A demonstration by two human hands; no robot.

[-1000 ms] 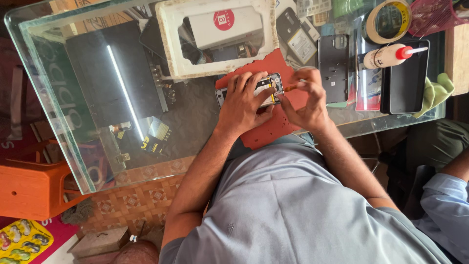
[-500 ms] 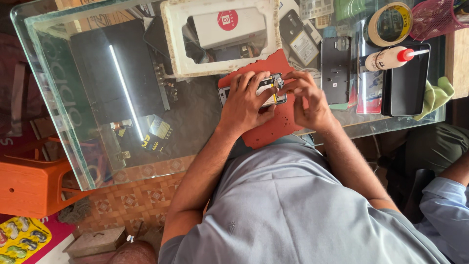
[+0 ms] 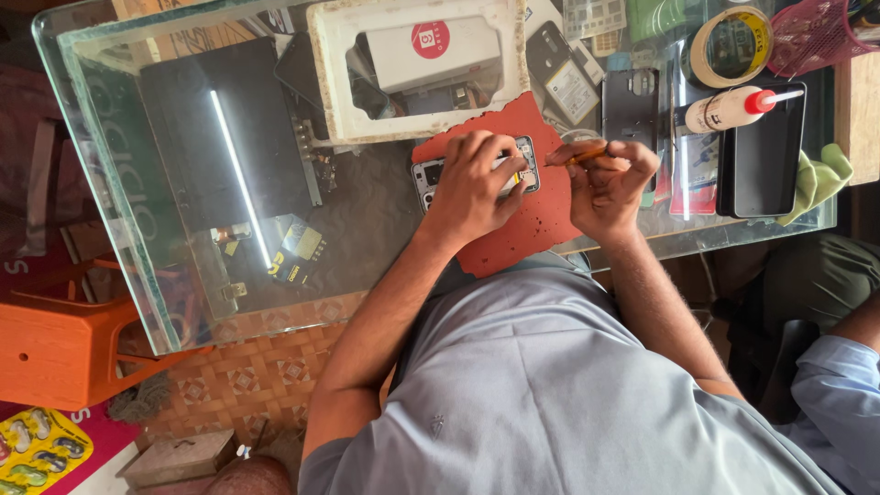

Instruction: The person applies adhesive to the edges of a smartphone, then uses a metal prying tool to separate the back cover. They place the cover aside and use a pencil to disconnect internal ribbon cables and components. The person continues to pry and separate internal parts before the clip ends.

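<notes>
Now left hand (image 3: 474, 180) presses opened phone (image 3: 429, 172); right hand (image 3: 607, 180) pinches screwdriver (image 3: 577, 156).

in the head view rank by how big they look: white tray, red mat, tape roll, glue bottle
1. white tray
2. red mat, partly hidden by the hands
3. and 4. tape roll and glue bottle look about alike, so unranked

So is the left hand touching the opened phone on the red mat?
Touching: the head view shows the left hand lying over the opened phone, fingers pressing it down.
</notes>
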